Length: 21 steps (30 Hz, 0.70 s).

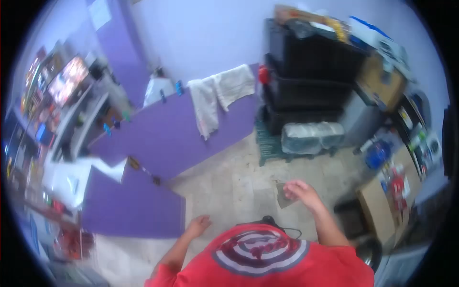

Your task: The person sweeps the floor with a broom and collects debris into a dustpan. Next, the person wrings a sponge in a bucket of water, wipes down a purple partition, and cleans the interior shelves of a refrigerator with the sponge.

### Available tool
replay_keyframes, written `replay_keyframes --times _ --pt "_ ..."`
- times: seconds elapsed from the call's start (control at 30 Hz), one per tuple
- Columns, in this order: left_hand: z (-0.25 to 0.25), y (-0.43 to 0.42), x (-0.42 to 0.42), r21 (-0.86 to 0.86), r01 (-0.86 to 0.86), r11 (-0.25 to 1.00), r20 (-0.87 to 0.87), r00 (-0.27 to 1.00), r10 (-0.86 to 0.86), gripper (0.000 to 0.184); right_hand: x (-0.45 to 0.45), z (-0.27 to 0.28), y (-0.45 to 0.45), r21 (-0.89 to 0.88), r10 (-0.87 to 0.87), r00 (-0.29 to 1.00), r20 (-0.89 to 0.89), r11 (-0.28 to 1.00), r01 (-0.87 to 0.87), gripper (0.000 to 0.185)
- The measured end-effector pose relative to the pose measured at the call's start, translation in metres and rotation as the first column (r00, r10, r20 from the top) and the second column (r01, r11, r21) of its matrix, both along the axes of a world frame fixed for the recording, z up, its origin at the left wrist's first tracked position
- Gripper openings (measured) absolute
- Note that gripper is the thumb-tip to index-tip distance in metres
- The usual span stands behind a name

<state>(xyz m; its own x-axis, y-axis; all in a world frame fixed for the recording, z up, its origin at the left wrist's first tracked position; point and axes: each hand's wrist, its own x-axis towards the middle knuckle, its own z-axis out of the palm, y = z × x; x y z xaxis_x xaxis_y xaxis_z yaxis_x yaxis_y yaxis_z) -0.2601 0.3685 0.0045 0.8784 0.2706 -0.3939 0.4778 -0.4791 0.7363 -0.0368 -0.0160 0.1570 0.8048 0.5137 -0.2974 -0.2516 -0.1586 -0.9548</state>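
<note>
My left hand [198, 225] hangs low beside the end of a purple panel [138, 205], over the floor. Its fingers are loosely bent and apart, and nothing shows in them. Further forward on the other side is my right hand [298, 190], with its fingers curled in. A small grey-brown square [284, 197] shows right beside those fingers; whether the hand holds it or it lies on the floor below, I cannot tell. Between the hands, a black object with a cord [268, 221] is partly hidden by my red shirt.
White cloths [205, 105] hang over a purple half-wall [177, 138]. Black stacked containers [311, 91] and a plastic-wrapped bundle [313, 136] stand on a green pallet [267, 148]. Cardboard boxes [375, 205] are at right, a lit screen [68, 80] at left. Tiled floor [229, 177] lies ahead.
</note>
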Motion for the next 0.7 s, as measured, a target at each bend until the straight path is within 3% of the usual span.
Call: replay_keyframes --times 0.1,0.2,0.27,0.37,0.43,0.5,0.53,0.6,0.63,0.7 --pt "-0.019 -0.030 0.039 0.072 -0.117 0.991 0.088 0.990 0.111 0.040 0.106 0.007 0.045 -0.004 0.137 0.990 -0.027 0.991 -0.137 0.025" --pt "0.009 -0.074 0.078 0.068 -0.164 0.984 0.131 0.979 0.154 0.039 0.203 0.025 0.105 -0.047 0.325 0.916 0.234 0.945 -0.323 0.026" --pt "0.039 -0.093 0.096 0.160 -0.052 0.986 0.217 0.976 0.016 0.039 0.264 0.043 0.152 -0.156 0.380 0.818 0.433 0.925 -0.347 0.031" --pt "0.075 -0.116 0.093 0.102 -0.267 0.958 0.159 0.955 0.249 0.039 0.335 0.071 0.223 -0.284 0.348 0.615 0.707 0.937 -0.203 0.037" --pt "0.078 -0.131 0.083 0.084 -0.392 0.916 0.139 0.915 0.379 0.039 0.371 0.084 0.266 -0.262 0.275 0.384 0.881 0.961 -0.087 0.040" --pt "0.073 -0.144 0.057 0.118 -0.507 0.854 0.100 0.861 0.498 0.039 0.397 0.092 0.306 -0.298 0.290 0.152 0.945 0.954 0.033 0.049" --pt "0.073 -0.154 0.046 0.137 -0.557 0.819 0.079 0.831 0.551 0.039 0.401 0.094 0.319 -0.295 0.294 0.144 0.945 0.955 -0.012 0.049" --pt "0.077 -0.175 0.027 0.147 -0.621 0.770 0.070 0.783 0.618 0.040 0.406 0.095 0.339 -0.419 0.436 -0.079 0.897 0.892 0.171 0.060" --pt "0.080 -0.184 0.018 0.149 -0.651 0.744 0.067 0.757 0.650 0.040 0.411 0.090 0.347 -0.413 0.427 -0.087 0.900 0.900 0.142 0.060" --pt "0.087 -0.197 0.002 0.158 -0.693 0.703 0.067 0.718 0.693 0.040 0.410 0.081 0.360 -0.546 0.549 0.028 0.836 0.824 0.151 0.062"
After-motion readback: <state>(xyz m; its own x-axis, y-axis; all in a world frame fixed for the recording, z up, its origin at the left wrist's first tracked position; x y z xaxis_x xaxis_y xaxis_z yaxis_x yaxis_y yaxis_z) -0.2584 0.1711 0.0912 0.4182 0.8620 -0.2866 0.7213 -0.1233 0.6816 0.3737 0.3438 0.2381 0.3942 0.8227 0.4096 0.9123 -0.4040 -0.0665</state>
